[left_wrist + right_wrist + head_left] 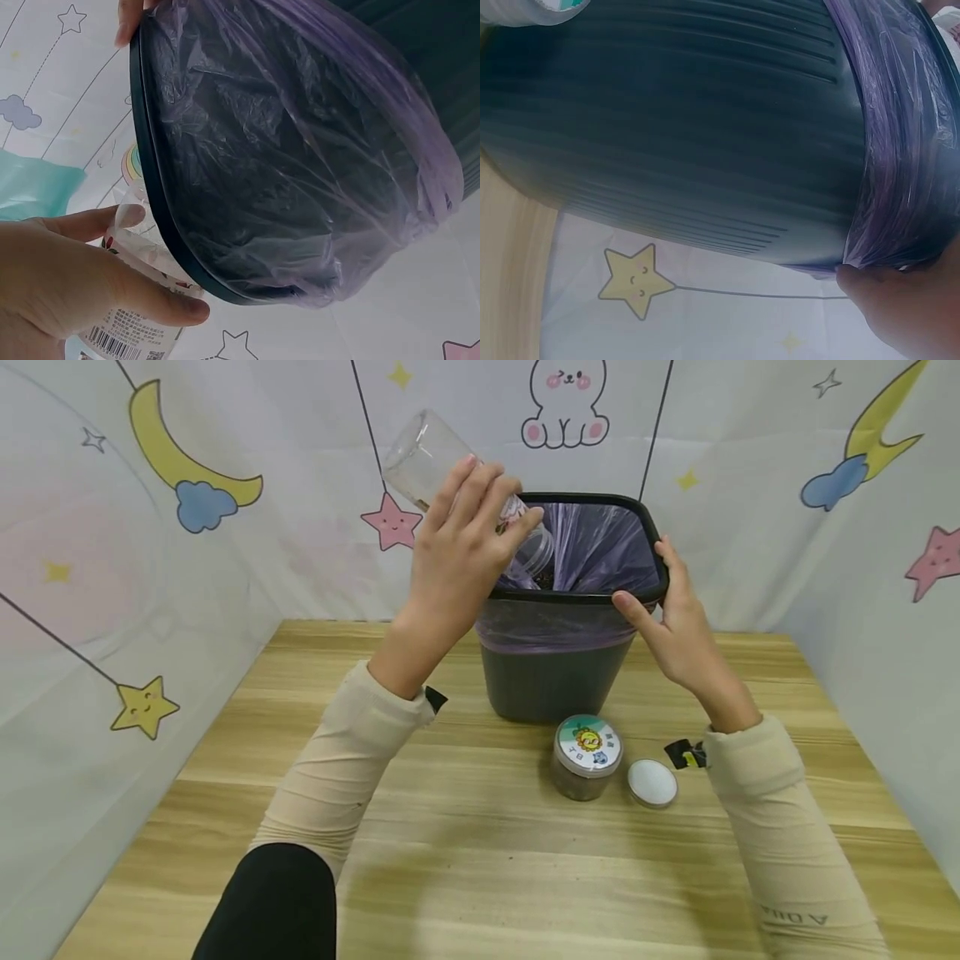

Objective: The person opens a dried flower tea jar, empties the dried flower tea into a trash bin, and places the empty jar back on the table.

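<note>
A clear plastic jar [420, 456] with a printed label is tipped mouth-down over the trash bin [558, 681]. My left hand [465, 539] grips it around the label. Its open neck reaches inside the bin's black rim, and a little dark matter shows below the mouth. In the left wrist view the jar's barcode label [124, 334] appears beneath the thumb. My right hand [678, 618] holds the bin's right front corner, thumb on the near side of the rim and fingers at the outer side. A purple bag [600, 539] lines the bin and folds over its rim.
In front of the bin stands a lidded round tub [585, 758] with a sunflower picture on top. Right of it lies a small white lid [652, 782]. The wooden table [465, 877] meets cartoon-printed cloth walls [315, 552] at the back and sides.
</note>
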Available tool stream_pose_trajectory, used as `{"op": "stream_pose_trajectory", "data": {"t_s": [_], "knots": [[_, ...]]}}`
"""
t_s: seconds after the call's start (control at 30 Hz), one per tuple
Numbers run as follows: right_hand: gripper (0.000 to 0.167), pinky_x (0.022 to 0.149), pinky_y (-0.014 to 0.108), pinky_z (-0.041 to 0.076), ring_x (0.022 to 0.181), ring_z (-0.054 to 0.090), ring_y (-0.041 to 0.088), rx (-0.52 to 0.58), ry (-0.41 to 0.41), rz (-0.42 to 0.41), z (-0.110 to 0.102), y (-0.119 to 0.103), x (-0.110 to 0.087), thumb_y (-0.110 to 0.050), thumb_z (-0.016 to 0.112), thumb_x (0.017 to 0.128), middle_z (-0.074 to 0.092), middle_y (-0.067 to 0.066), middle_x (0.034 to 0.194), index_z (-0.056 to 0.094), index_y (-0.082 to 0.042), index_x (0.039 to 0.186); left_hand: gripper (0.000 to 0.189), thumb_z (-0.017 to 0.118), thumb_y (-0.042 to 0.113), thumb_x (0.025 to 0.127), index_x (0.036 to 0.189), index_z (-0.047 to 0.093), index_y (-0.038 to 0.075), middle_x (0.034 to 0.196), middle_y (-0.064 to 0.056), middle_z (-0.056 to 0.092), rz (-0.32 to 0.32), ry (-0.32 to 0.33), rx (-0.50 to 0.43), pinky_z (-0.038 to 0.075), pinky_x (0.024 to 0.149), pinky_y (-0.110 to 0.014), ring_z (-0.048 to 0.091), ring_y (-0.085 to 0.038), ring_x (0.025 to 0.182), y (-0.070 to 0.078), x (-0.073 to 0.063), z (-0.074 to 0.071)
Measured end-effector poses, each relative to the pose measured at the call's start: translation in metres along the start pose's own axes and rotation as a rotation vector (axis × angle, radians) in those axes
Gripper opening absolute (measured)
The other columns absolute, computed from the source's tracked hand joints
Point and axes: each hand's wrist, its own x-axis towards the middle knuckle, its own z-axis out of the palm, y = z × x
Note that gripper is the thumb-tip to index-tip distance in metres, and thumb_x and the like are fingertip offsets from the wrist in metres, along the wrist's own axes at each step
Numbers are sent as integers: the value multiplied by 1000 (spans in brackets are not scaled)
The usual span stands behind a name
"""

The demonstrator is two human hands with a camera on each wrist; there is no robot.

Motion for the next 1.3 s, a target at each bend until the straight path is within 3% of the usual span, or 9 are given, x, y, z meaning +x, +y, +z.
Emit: {"op": "stream_pose_trajectory", "data": {"t_s": [0.3, 0.47, 0.63, 0.87, 1.1, 1.2, 1.3], "knots": [[89, 118, 49, 20, 149, 14, 22, -1, 3, -3, 1, -1, 1, -53, 56, 97, 5, 4, 166, 4, -18, 161, 47, 44, -5, 103, 118, 74, 28, 121, -2, 61, -105, -51, -52, 19, 119, -36, 49, -24, 122, -6, -8, 1], [90, 117, 48, 21, 148, 17, 24, 13, 6, 1, 2, 0, 0, -52, 57, 97, 8, 4, 165, 2, -19, 161, 54, 44, -11, 100, 127, 69, 29, 128, -3, 58, -176, -156, -144, 15, 120, -39, 46, -26, 126, -10, -13, -2], [90, 117, 48, 22, 148, 19, 24, 20, 9, 2, 2, -1, 0, -51, 57, 97, 8, 3, 165, 3, -19, 161, 52, 57, -6, 96, 135, 63, 28, 134, -4, 56, -261, -242, -254, 14, 119, -41, 43, -26, 130, -14, -16, -6], [88, 117, 47, 22, 148, 18, 23, 34, 13, 0, 2, 0, 1, -49, 58, 97, 1, 0, 166, 7, -15, 161, 62, 50, -14, 93, 137, 61, 28, 135, -6, 56, -339, -247, -292, 20, 117, -44, 44, -27, 129, -21, -22, -7], [88, 116, 48, 24, 147, 22, 27, 55, 8, 13, 2, 4, 4, -44, 58, 98, 0, 3, 166, 5, -12, 160, 67, 74, 6, 87, 146, 52, 28, 140, -5, 52, -419, -312, -370, 21, 114, -45, 41, -30, 132, -27, -29, -10], [88, 115, 48, 27, 145, 28, 30, 69, 7, 23, 2, 4, 5, -42, 59, 98, 1, 4, 166, 5, -12, 160, 72, 80, 15, 86, 149, 48, 27, 142, -5, 51, -446, -324, -397, 26, 112, -47, 42, -30, 132, -29, -33, -12], [87, 111, 41, 33, 140, 36, 29, 89, 0, 45, 1, 1, 4, -42, 59, 98, 4, 4, 166, 5, -15, 161, 77, 82, 23, 85, 152, 44, 27, 142, -6, 51, -485, -347, -425, 30, 109, -49, 42, -31, 132, -31, -36, -15]]}}
